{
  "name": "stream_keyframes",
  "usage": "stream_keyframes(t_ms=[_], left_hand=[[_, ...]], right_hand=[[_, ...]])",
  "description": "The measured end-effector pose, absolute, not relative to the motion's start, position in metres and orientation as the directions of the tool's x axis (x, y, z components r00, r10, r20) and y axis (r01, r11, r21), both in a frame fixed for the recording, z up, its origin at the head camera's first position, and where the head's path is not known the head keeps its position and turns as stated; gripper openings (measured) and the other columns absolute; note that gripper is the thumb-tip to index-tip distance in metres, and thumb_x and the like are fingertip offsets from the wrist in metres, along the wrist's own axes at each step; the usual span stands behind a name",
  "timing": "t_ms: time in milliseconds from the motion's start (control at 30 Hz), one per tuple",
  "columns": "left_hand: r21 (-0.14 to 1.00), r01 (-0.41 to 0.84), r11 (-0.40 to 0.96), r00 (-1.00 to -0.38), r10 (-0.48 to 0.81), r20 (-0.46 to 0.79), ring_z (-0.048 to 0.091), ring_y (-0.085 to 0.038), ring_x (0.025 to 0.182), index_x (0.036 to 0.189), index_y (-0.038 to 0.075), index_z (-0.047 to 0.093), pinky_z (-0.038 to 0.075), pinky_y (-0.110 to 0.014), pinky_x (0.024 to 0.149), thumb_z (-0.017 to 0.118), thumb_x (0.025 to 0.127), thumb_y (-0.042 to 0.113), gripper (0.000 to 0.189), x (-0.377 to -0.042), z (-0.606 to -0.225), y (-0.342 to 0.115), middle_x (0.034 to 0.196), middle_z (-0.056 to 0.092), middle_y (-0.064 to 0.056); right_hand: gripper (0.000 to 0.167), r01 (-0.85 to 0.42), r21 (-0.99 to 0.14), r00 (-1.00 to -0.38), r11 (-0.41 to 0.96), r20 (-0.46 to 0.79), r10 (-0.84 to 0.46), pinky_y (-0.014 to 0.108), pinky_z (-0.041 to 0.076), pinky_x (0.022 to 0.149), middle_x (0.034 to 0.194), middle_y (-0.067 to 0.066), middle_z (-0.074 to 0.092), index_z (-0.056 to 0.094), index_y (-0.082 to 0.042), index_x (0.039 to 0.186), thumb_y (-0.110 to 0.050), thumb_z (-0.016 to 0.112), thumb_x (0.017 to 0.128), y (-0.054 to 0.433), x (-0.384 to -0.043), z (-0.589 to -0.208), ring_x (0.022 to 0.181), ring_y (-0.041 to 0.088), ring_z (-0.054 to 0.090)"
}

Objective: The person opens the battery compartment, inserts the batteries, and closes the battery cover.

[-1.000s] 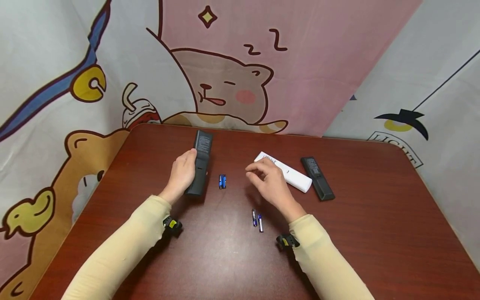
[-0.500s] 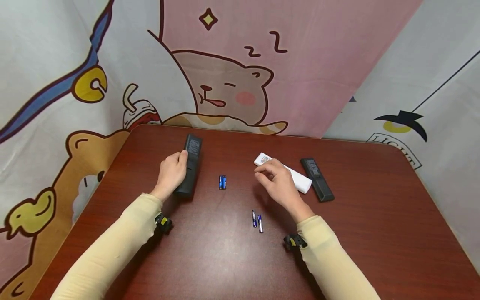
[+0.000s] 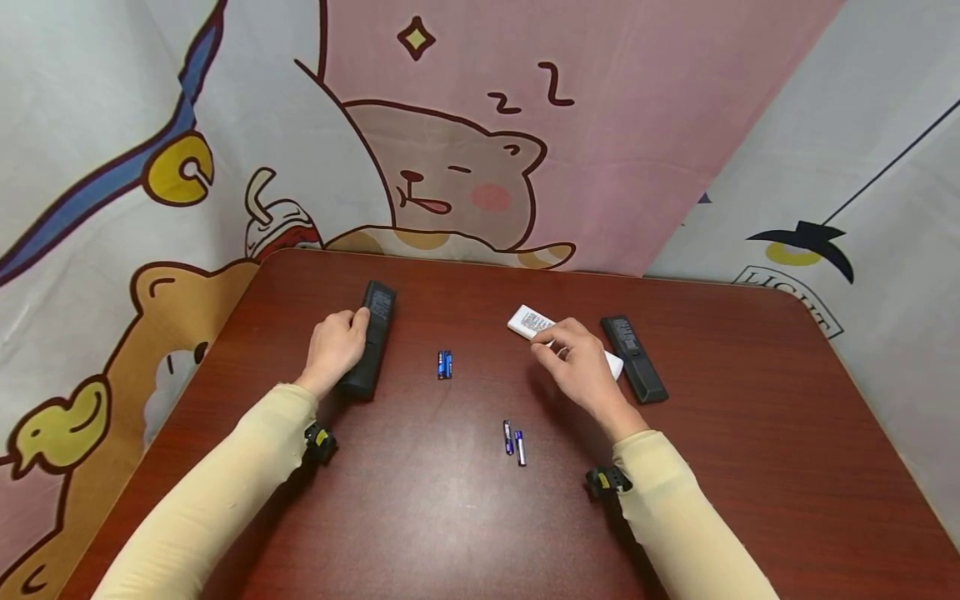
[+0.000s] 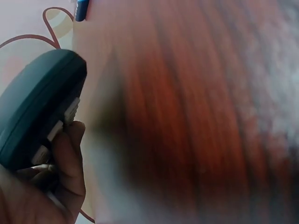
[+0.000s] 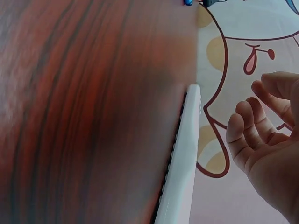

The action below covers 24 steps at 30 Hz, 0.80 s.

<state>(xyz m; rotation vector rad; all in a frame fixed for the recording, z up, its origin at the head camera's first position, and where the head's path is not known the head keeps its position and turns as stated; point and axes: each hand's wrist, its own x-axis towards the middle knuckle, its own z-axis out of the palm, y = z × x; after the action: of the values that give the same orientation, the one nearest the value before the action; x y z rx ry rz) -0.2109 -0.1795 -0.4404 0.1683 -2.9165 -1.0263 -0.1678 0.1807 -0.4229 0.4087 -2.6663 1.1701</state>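
My left hand (image 3: 335, 348) grips a dark grey remote control (image 3: 377, 337) by its side, thumb on the back, which faces up. In the left wrist view, fingers (image 4: 69, 163) curl under the remote (image 4: 42, 98) against its pale buttons. My right hand (image 3: 581, 367) hovers over a white remote control (image 3: 529, 322), hiding its middle. The right wrist view shows those fingers (image 5: 254, 123) loosely bent and holding nothing, apart from the white remote (image 5: 181, 172).
Right of the white remote lies a smaller black remote control (image 3: 636, 358), back up. Two blue batteries (image 3: 445, 364) sit side by side mid-table. Nearer the front lie two slimmer batteries (image 3: 514, 442). A cartoon-print cloth (image 3: 457, 167) hangs behind the wooden table (image 3: 450, 517).
My left hand has moved left with the dark remote, which now sits lower. The right hand has shifted right across the white remote, uncovering its far left end.
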Motion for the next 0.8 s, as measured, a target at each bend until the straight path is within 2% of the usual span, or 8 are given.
stream_keyframes(t_ms=[167, 333, 533, 800], left_hand=[[0.606, -0.098, 0.789, -0.994, -0.112, -0.014, 0.060, -0.039, 0.080, 0.079, 0.003, 0.058, 0.047, -0.046, 0.073, 0.038, 0.110, 0.033, 0.047, -0.212, -0.442, -0.181, 0.082, 0.062, -0.020], [0.591, -0.091, 0.802, -0.994, -0.107, -0.008, 0.063, -0.041, 0.082, 0.082, 0.000, 0.061, 0.049, -0.051, 0.076, 0.038, 0.110, 0.030, 0.047, -0.213, -0.444, -0.184, 0.085, 0.065, -0.023], [0.567, -0.089, 0.819, -0.991, -0.129, 0.031, 0.064, -0.047, 0.084, 0.080, 0.000, 0.061, 0.050, -0.054, 0.076, 0.041, 0.109, 0.031, 0.047, -0.212, -0.445, -0.186, 0.086, 0.066, -0.026], [0.509, -0.079, 0.857, -0.984, -0.148, 0.098, 0.065, -0.050, 0.084, 0.080, -0.001, 0.064, 0.050, -0.057, 0.072, 0.048, 0.105, 0.031, 0.044, -0.213, -0.443, -0.188, 0.089, 0.068, -0.030]], right_hand=[[0.010, -0.334, -0.660, -0.938, 0.673, 0.305, -0.166, 0.035, 0.051, 0.073, 0.100, 0.013, 0.067, 0.077, -0.003, 0.102, -0.005, 0.075, 0.092, 0.189, -0.171, -0.426, 0.083, 0.025, 0.063], [0.011, -0.302, -0.639, -0.949, 0.707, 0.272, -0.159, 0.038, 0.053, 0.073, 0.103, 0.015, 0.065, 0.076, -0.002, 0.102, -0.003, 0.074, 0.091, 0.197, -0.174, -0.427, 0.085, 0.029, 0.065], [0.012, -0.258, -0.622, -0.963, 0.739, 0.228, -0.143, 0.045, 0.055, 0.076, 0.107, 0.017, 0.064, 0.075, -0.001, 0.104, -0.003, 0.073, 0.092, 0.205, -0.177, -0.425, 0.090, 0.033, 0.067], [0.014, -0.253, -0.595, -0.961, 0.763, 0.245, -0.127, 0.046, 0.054, 0.077, 0.107, 0.018, 0.065, 0.075, 0.001, 0.105, -0.004, 0.073, 0.092, 0.212, -0.179, -0.423, 0.091, 0.034, 0.066]])
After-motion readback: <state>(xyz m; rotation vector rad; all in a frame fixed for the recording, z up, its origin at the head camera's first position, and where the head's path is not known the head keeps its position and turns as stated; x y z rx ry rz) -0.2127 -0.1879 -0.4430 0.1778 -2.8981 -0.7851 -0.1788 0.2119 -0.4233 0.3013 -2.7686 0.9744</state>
